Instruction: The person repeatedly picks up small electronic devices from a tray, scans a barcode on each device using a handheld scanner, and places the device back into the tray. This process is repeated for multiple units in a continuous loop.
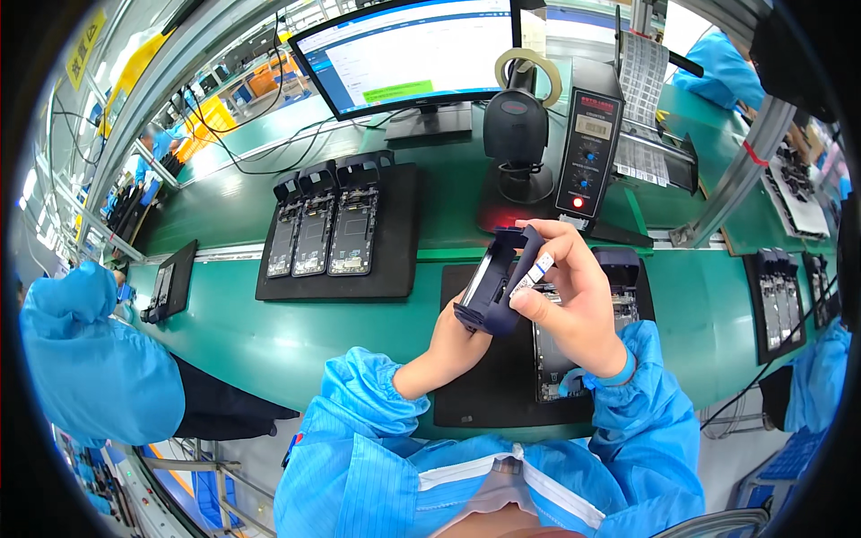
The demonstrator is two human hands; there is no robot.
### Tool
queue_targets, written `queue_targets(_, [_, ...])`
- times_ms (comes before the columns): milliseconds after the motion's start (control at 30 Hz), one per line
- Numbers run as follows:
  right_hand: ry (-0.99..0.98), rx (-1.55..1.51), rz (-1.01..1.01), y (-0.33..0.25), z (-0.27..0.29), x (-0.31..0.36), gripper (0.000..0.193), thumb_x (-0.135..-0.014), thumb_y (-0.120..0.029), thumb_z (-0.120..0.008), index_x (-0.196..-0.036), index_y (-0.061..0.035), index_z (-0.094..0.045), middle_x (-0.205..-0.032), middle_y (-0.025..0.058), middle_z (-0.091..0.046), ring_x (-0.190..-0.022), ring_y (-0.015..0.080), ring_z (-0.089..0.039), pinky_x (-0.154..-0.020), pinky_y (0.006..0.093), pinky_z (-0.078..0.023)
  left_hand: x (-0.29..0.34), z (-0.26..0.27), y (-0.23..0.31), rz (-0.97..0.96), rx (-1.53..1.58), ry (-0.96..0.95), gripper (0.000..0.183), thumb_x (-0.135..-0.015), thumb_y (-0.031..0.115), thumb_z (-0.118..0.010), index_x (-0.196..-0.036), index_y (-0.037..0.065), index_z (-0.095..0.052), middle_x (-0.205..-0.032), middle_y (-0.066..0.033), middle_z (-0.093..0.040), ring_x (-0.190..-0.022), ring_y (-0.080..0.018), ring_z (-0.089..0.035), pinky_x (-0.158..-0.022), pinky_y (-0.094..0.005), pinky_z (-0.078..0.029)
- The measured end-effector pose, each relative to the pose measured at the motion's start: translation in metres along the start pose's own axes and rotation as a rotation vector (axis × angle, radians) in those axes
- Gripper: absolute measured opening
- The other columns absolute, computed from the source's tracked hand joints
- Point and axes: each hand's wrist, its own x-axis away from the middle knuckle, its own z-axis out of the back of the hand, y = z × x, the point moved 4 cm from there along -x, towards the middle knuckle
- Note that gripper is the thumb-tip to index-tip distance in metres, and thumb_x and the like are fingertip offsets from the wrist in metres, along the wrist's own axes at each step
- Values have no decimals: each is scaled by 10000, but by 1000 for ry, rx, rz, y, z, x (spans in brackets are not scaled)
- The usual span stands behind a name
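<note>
My left hand [457,345] is closed round the lower side of a dark navy phone holder [500,278], raised and tilted above the bench. Between the thumb and fingers of my right hand [578,291] is a small white label [535,273] with printed marks, right against the holder's side. Whether it is stuck there I cannot tell. Below my hands lies a black foam mat [489,386], carrying opened phone assemblies [552,359] partly hidden by my right hand and wrist.
Another black mat [390,278] at left holds three opened phones [350,235]. Behind my hands stand a barcode scanner [516,134] with a tape roll on it, a label dispenser [587,152] and a monitor [404,54]. Blue-sleeved people [99,350] sit on both sides.
</note>
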Motion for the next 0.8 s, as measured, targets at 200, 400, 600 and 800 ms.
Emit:
queue_targets(200, [98, -441, -333, 7, 21, -13, 479, -750, -119, -626, -1155, -76, -374, -953, 49, -509, -853, 121, -518, -697, 243, -408, -3, 2, 2, -66, -49, 27, 370, -729, -23, -536, -1095, -16, -483, -1085, -138, -512, -981, -235, -529, -831, -309, -411])
queue_targets(400, [968, -320, 8, 39, 152, -23, 173, -796, -184, -531, -911, -72, -466, -653, -11, -482, -539, 94, -484, -504, 216, -346, 13, 17, -14, 411, 555, 133, 478, -742, -41, -565, -1172, 19, -364, -1034, -104, -530, -957, -184, -525, -845, -310, -419])
queue_targets(600, [1260, -222, -141, 95, 222, -4, 281, -788, -323, -548, -657, -92, -455, -601, -14, -412, -512, 88, -378, -471, 241, -288, 56, 12, -44, 490, 292, 99, 748, -712, -66, -538, -1345, 35, -152, -1232, -147, -368, -1126, -229, -400, -939, -350, -341])
queue_targets(800, [1047, 49, -192, 112, 213, -17, 356, -789, -379, -574, -717, -30, -564, -586, -29, -411, -527, 72, -369, -472, 217, -289, 41, 6, -8, 31, -450, 132, 703, -707, -41, -540, -1318, 33, -200, -1325, -151, -166, -1213, -238, -270, -978, -371, -284])
